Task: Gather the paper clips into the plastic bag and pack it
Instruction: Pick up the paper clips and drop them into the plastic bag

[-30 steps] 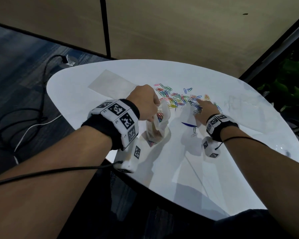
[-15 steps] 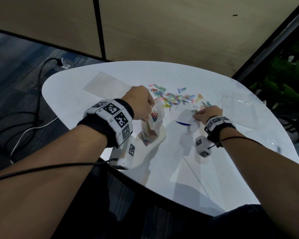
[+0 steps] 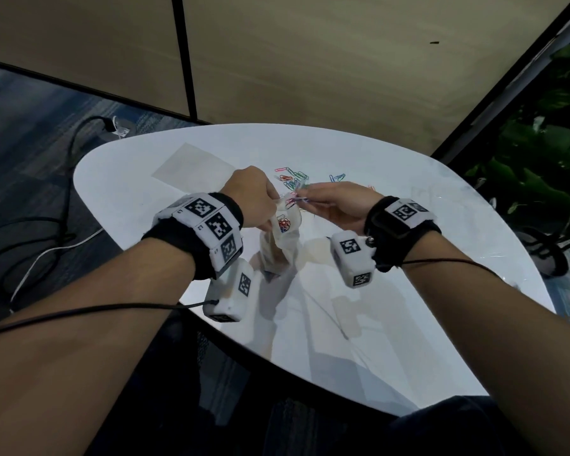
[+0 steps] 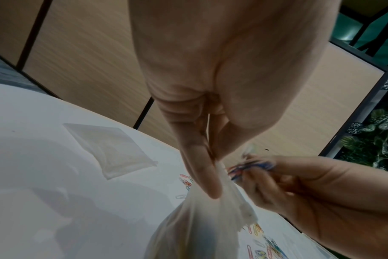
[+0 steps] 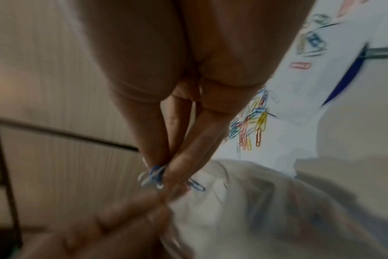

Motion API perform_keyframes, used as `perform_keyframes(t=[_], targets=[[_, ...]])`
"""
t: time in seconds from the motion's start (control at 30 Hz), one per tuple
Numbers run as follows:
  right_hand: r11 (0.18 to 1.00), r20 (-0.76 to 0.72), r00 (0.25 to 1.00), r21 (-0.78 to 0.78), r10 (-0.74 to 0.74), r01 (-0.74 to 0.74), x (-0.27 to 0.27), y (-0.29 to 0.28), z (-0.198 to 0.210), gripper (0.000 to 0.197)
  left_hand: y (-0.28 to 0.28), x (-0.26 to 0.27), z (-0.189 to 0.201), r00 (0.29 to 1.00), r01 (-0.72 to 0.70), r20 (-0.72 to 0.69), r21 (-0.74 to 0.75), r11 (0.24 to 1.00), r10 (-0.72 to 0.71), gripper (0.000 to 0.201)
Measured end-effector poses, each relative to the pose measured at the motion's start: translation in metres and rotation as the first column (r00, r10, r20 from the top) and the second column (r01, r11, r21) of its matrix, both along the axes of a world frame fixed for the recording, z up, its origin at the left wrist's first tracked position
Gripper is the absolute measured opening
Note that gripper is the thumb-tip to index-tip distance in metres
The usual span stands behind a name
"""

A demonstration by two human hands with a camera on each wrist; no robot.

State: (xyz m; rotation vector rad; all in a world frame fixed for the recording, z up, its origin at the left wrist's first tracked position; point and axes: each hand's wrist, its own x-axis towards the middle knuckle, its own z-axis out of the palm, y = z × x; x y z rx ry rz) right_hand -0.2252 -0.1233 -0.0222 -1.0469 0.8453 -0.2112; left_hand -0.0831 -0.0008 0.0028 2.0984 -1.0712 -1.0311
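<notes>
A clear plastic bag (image 3: 282, 236) stands upright on the white table (image 3: 343, 324), with coloured clips showing through its upper part. My left hand (image 3: 254, 199) pinches the bag's top edge (image 4: 222, 177) between thumb and forefinger. My right hand (image 3: 336, 202) pinches a small bunch of paper clips (image 3: 298, 199) right at the bag's mouth; the same bunch shows as blue blurred clips (image 5: 154, 175) at the fingertips in the right wrist view. Loose coloured paper clips (image 3: 293, 177) lie scattered on the table just beyond both hands.
A second flat clear bag (image 3: 191, 167) lies at the table's far left. Cables (image 3: 46, 255) trail over the floor to the left. A wood-panel wall stands behind the table and a green plant (image 3: 547, 159) at the right.
My right hand left the clip pile, lifted with a pinch of clips and came left to the bag's mouth. My left hand kept its hold on the bag.
</notes>
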Motion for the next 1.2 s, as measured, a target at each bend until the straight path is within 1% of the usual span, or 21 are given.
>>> perform_keyframes(t=[0.07,0.17,0.23,0.3,0.4,0.47,0.5,0.53,0.6,0.63,0.7,0.8,0.83,0.87,0.93,0.97,1.0,1.07,1.1,1.13,1.2], targets=[[0.980,-0.089,0.995,-0.188,0.048,-0.064,0.012,0.011,-0.007,0.009,0.000,0.000,0.002,1.000,-0.019,-0.023,-0.013,1.000,0.018,0.020],[0.851,-0.295,0.947,-0.459,0.127,-0.256,0.023,0.019,-0.013,0.009,0.002,0.003,0.003,0.999,-0.033,-0.037,-0.014,0.999,0.033,0.021],[0.787,-0.373,0.911,-0.502,0.176,-0.358,0.029,0.013,-0.010,0.013,0.002,0.007,0.001,0.999,-0.044,-0.023,-0.015,0.999,0.044,0.022],[0.829,-0.323,0.931,-0.463,0.171,-0.313,0.033,0.000,-0.005,0.015,0.004,0.013,-0.002,0.998,-0.060,-0.013,-0.028,0.998,0.059,0.024],[0.903,-0.229,0.973,-0.418,-0.001,-0.097,0.042,-0.031,-0.013,0.015,0.011,0.027,-0.005,0.997,-0.080,0.005,-0.042,0.996,0.080,0.027],[0.904,-0.236,0.961,-0.426,-0.145,0.032,0.052,-0.055,-0.035,0.014,0.016,0.038,-0.007,0.995,-0.096,0.030,-0.044,0.994,0.097,0.027],[0.871,-0.291,0.937,-0.490,-0.194,0.028,0.058,-0.069,-0.051,0.014,0.017,0.042,-0.008,0.993,-0.103,0.044,-0.046,0.994,0.105,0.027],[0.806,-0.384,0.897,-0.589,-0.221,-0.053,0.064,-0.082,-0.065,0.017,0.018,0.047,-0.009,0.992,-0.109,0.058,-0.047,0.993,0.111,0.027],[0.619,-0.602,0.767,-0.695,-0.221,-0.366,0.074,-0.097,-0.086,0.035,0.019,0.053,-0.011,0.991,-0.109,0.080,-0.040,0.993,0.112,0.028],[0.550,-0.667,0.721,-0.680,-0.188,-0.486,0.079,-0.098,-0.092,0.043,0.020,0.054,-0.011,0.990,-0.105,0.092,-0.037,0.994,0.108,0.029],[0.423,-0.745,0.662,-0.628,-0.083,-0.654,0.088,-0.099,-0.104,0.050,0.019,0.056,-0.010,0.989,-0.096,0.114,-0.029,0.995,0.099,0.029],[0.141,-0.825,0.566,-0.560,0.005,-0.817,0.098,-0.094,-0.118,0.049,0.015,0.055,-0.008,0.989,-0.081,0.123,-0.024,0.996,0.083,0.030],[0.061,-0.856,0.517,-0.515,0.016,-0.855,0.098,-0.090,-0.117,0.050,0.014,0.054,-0.007,0.989,-0.077,0.123,-0.023,0.997,0.079,0.030],[-0.011,-0.869,0.494,-0.494,0.014,-0.869,0.094,-0.088,-0.117,0.050,0.012,0.053,-0.007,0.990,-0.074,0.122,-0.021,0.997,0.076,0.030],[-0.106,-0.851,0.525,-0.523,0.014,-0.845,0.083,-0.085,-0.115,0.039,0.011,0.051,-0.008,0.991,-0.067,0.118,-0.018,0.998,0.069,0.030],[-0.146,-0.834,0.551,-0.545,-0.004,-0.826,0.079,-0.081,-0.112,0.025,0.011,0.050,-0.009,0.991,-0.062,0.116,-0.014,0.998,0.063,0.031],[-0.170,-0.826,0.564,-0.553,-0.017,-0.815,0.074,-0.079,-0.110,0.009,0.011,0.050,-0.010,0.992,-0.059,0.113,-0.008,0.998,0.060,0.032],[-0.136,-0.833,0.549,-0.537,-0.074,-0.833,0.067,-0.074,-0.107,0.018,0.013,0.050,-0.010,0.992,-0.059,0.112,0.003,0.998,0.058,0.033],[-0.090,-0.847,0.520,-0.513,-0.107,-0.854,0.064,-0.072,-0.102,0.019,0.013,0.050,-0.009,0.992,-0.056,0.115,0.007,0.998,0.055,0.033],[-0.056,-0.841,0.525,-0.523,-0.131,-0.851,0.059,-0.072,-0.098,0.017,0.013,0.051,-0.008,0.991,-0.050,0.121,0.007,0.999,0.049,0.034],[0.083,-0.793,0.587,-0.604,-0.164,-0.792,0.048,-0.075,-0.089,0.019,0.013,0.051,-0.004,0.991,-0.041,0.129,0.000,0.999,0.040,0.034]])
